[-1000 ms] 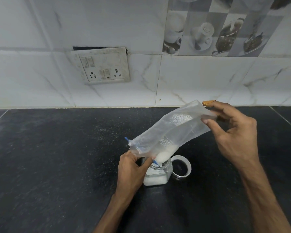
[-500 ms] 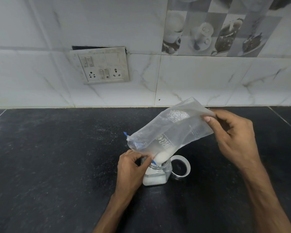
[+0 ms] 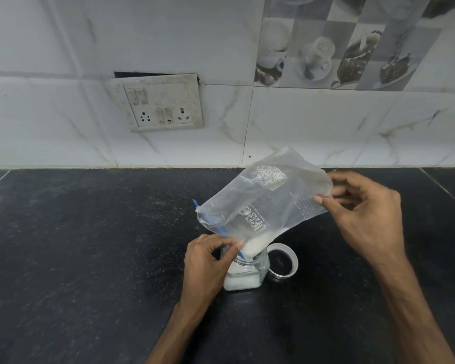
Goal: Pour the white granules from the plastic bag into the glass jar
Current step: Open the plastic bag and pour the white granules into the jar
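A clear plastic bag (image 3: 265, 200) with a blue zip strip is tilted mouth-down over a small square glass jar (image 3: 246, 275) on the black counter. White granules (image 3: 252, 246) are bunched in the bag's low corner at the jar's mouth, and a white layer fills the jar's bottom. My left hand (image 3: 208, 261) pinches the bag's mouth at the jar's rim. My right hand (image 3: 365, 216) grips the bag's raised bottom end, up and to the right.
The jar's round lid (image 3: 283, 261) lies open side up just right of the jar. The black stone counter (image 3: 90, 245) meets a white tiled wall with a switch and socket plate (image 3: 160, 102). Stray granules dust the counter behind the jar.
My right hand has shifted its grip on the bag's raised end, which has swung slightly left and steeper. More granules have slid to the low corner. My left hand stays at the jar.
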A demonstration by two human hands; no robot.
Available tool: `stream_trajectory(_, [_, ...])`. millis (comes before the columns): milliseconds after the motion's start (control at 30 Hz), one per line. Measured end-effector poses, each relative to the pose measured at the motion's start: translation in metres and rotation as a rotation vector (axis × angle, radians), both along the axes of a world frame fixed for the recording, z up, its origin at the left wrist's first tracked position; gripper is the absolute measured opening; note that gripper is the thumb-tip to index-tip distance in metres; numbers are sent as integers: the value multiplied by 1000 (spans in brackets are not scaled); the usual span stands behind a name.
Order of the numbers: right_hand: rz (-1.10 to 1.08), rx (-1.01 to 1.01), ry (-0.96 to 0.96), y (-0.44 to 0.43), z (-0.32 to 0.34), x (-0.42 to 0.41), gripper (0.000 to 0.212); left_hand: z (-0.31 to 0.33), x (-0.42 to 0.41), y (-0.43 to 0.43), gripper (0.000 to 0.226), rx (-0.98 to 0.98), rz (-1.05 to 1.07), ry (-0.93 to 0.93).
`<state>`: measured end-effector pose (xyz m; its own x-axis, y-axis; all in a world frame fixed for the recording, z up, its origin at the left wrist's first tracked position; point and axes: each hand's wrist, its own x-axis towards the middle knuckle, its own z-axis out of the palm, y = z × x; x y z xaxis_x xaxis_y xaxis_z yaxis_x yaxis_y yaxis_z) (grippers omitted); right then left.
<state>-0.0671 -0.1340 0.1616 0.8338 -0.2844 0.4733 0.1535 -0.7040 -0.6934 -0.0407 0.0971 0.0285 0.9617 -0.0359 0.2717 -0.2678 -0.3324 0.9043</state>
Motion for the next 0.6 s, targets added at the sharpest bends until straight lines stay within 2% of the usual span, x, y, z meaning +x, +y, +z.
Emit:
stream_trajectory(133, [-4, 24, -37, 0, 0, 2, 29, 0, 0, 0, 4, 1, 4, 2])
stream_trajectory(300, [6, 65, -23, 4, 2, 0, 35, 1, 0, 1, 4, 12, -3, -5])
stream_trajectory(467, [-8, 132, -67, 5, 2, 2, 27, 0, 1, 1, 3, -2, -12, 9])
stream_trajectory(600, [5, 85, -62, 6, 3, 0, 32, 0, 1, 0, 5, -9, -8, 8])
